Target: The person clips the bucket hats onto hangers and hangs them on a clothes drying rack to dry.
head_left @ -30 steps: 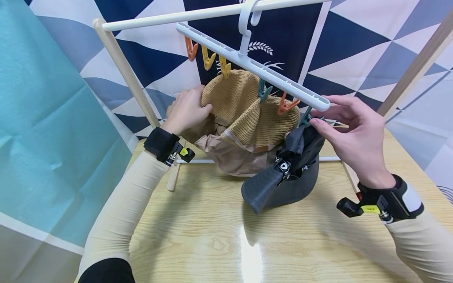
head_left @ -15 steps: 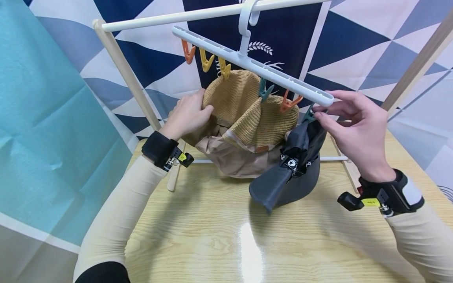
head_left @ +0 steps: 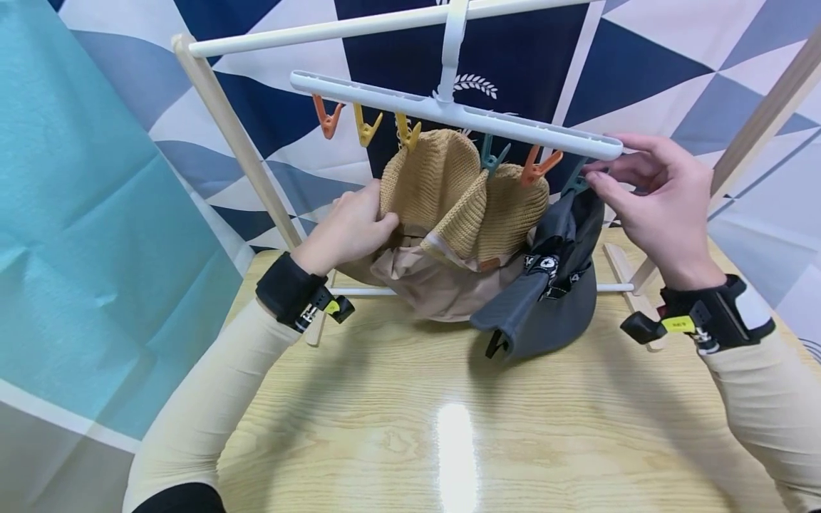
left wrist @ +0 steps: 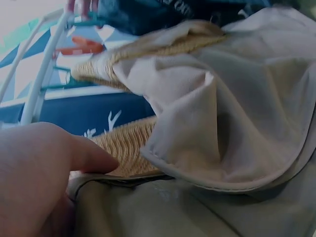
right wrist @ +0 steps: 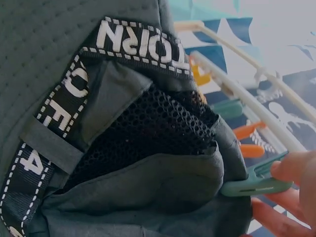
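Note:
My left hand (head_left: pixel 353 224) pinches the left edge of a beige hat with a tan woven part (head_left: pixel 426 178), its thumb on the woven side in the left wrist view. My right hand (head_left: pixel 663 199) pinches a teal clip (right wrist: pixel 256 182) at the right end of a pale hanger (head_left: pixel 513 128). That clip's tip sits on the edge of a dark grey hat (head_left: pixel 558 320), which hangs below it. Black mesh (right wrist: pixel 148 123) and a lettered band (right wrist: pixel 57 106) show on this hat in the right wrist view. A yellow clip (head_left: pixel 407 132) and another teal clip (head_left: pixel 494 155) meet the woven part.
The hanger hooks over a white rod (head_left: pixel 321 39) of a wooden rack (head_left: pixel 237 135). An orange clip and a yellow clip (head_left: pixel 365 127) hang free at its left. Beneath lies a wood-grain table (head_left: pixel 385 427). A teal cloth (head_left: pixel 96 214) is at the left.
The hanger has turned and tilted, its left end lower and its right end higher in view. My right hand has risen slightly with the clip; both hats have shifted right.

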A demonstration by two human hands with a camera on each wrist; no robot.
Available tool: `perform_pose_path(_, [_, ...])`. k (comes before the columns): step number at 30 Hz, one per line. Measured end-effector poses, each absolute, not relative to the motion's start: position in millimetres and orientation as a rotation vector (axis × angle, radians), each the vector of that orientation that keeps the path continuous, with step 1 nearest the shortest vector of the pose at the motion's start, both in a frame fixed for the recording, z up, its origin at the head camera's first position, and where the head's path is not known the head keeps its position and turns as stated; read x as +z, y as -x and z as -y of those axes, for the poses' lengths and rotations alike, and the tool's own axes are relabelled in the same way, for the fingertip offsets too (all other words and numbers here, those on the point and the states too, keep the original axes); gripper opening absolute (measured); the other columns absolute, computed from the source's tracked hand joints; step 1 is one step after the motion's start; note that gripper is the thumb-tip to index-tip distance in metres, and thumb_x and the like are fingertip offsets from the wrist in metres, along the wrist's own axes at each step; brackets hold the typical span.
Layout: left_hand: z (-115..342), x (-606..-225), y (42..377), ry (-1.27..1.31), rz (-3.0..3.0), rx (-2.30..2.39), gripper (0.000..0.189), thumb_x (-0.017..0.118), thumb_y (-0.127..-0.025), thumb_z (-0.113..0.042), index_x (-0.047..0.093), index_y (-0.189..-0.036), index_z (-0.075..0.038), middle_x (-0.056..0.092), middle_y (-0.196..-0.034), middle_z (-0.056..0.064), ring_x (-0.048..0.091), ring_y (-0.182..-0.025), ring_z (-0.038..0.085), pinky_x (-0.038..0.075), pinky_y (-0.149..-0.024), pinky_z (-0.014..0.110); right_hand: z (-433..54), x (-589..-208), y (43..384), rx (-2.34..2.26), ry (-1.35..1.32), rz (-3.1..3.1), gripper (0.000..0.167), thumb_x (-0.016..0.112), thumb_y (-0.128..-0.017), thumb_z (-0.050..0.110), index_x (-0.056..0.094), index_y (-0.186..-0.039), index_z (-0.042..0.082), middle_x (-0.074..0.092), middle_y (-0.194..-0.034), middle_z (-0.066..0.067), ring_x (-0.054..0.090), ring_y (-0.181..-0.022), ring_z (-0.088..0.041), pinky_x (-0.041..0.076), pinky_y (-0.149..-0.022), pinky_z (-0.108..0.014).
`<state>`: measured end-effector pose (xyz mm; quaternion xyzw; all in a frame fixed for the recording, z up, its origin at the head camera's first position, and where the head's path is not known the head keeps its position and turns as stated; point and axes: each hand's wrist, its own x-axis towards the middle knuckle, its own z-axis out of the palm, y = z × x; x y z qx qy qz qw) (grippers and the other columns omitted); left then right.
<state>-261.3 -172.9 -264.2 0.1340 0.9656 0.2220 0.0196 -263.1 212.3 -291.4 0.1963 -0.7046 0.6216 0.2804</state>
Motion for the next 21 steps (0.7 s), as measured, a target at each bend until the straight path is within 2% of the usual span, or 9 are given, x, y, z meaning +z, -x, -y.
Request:
perform_pose_path(5, [167.0, -263.8, 249.8, -0.442, -2.993, 0.669, 0.046, 0.056, -0.111, -0.025, 0.054, -0.148, 0.003, 0.07, -0.123, 0.018, 0.067, -0.109, 0.032, 0.057, -0.094, 0.048, -219.3, -288.2, 278.4, 1.738, -0.544, 1.906, 0.044, 0.077, -0.095, -0.013, 0.078, -0.137, 0.001, 0.087, -0.098, 0.01, 0.084, -0.091, -0.001, 0.061, -0.089, -0.01])
perform_pose_path(9, [163.2, -264.3, 239.6, -0.441, -2.991, 0.665, 0.043, 0.057, -0.111, -0.027, 0.055, -0.142, 0.002, 0.071, -0.115, 0.019, 0.069, -0.103, 0.033, 0.057, -0.091, 0.049, -225.1, -283.7, 293.1, 1.73, -0.546, 1.998, 0.045, 0.079, -0.095, -0.01, 0.077, -0.138, 0.003, 0.087, -0.099, 0.013, 0.083, -0.091, 0.002, 0.06, -0.088, -0.009])
perform_pose_path(16, [156.6, -266.4, 223.8, -0.428, -3.014, 0.673, 0.044, 0.058, -0.112, -0.028, 0.055, -0.141, 0.004, 0.073, -0.113, 0.021, 0.074, -0.102, 0.036, 0.061, -0.09, 0.053, -236.7, -276.4, 318.4, 1.589, -0.562, 2.248, 0.046, 0.078, -0.1, -0.004, 0.075, -0.142, 0.014, 0.084, -0.098, 0.024, 0.08, -0.089, 0.01, 0.059, -0.083, -0.006])
perform_pose_path(21, [150.6, -266.4, 211.1, -0.413, -3.012, 0.674, 0.044, 0.058, -0.113, -0.029, 0.054, -0.142, 0.003, 0.075, -0.112, 0.021, 0.077, -0.105, 0.037, 0.062, -0.09, 0.054, -241.0, -269.4, 336.1, 1.622, -0.589, 2.319, 0.045, 0.077, -0.101, -0.004, 0.076, -0.14, 0.02, 0.084, -0.097, 0.025, 0.08, -0.09, 0.01, 0.058, -0.081, -0.006])
